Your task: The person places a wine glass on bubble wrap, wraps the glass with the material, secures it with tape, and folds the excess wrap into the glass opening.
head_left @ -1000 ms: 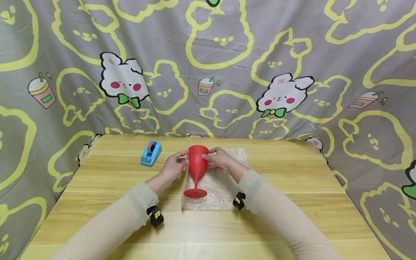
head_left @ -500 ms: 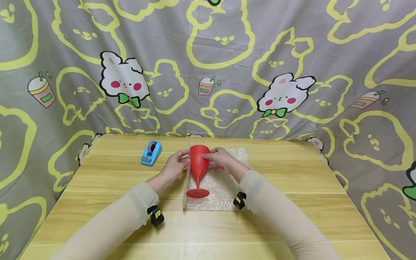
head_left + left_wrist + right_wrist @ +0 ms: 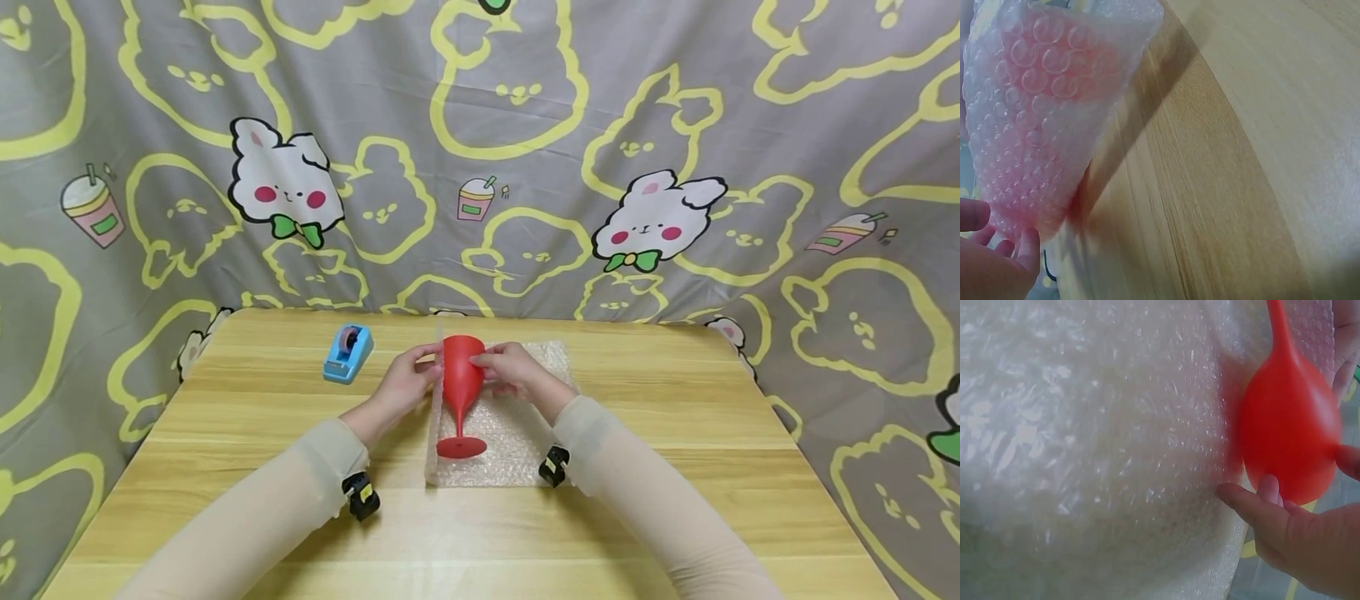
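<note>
A red goblet (image 3: pixel 462 371) lies on its side on a sheet of bubble wrap (image 3: pixel 510 446), its bowl at the far end and its round foot toward me. My right hand (image 3: pixel 519 372) grips the bowl from the right, thumb on top. On the other side, my left hand (image 3: pixel 407 381) holds the wrap's left edge, which stands raised against the goblet. Through the raised bubble wrap (image 3: pixel 1035 112) the red shows in the left wrist view, with my left fingertips at its far corner. The goblet's bowl (image 3: pixel 1291 425) sits between my right thumb and fingers in the right wrist view.
A blue tape dispenser (image 3: pixel 348 357) with a roll of tape stands at the back left of the wooden table (image 3: pixel 675 400). Behind the table hangs a grey curtain (image 3: pixel 525 125) with cartoon prints.
The goblet has shifted slightly to the right. The wrap's left edge has come up more upright beside it, with my left hand moving right along with it.
</note>
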Action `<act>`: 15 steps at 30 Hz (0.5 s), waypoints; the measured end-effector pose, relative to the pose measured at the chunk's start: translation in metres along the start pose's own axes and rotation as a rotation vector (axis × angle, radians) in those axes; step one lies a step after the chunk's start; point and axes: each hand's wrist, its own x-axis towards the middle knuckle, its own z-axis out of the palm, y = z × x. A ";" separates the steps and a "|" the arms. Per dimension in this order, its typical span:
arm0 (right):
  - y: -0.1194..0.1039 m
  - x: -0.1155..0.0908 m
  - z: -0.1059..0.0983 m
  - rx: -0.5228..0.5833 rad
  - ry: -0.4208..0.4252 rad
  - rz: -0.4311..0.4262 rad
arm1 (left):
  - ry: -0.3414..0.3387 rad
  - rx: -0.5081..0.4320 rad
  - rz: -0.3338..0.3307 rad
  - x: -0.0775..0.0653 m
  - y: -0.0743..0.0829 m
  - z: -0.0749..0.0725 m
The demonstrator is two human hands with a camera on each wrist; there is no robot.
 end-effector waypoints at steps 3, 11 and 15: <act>0.000 0.001 0.001 0.003 0.012 -0.002 | -0.001 0.006 0.010 -0.001 0.000 0.000; -0.001 0.001 0.002 0.054 0.059 0.013 | -0.015 -0.021 0.013 -0.002 -0.001 0.001; 0.000 0.000 0.003 0.056 0.059 0.018 | -0.018 -0.007 0.021 -0.003 -0.001 0.002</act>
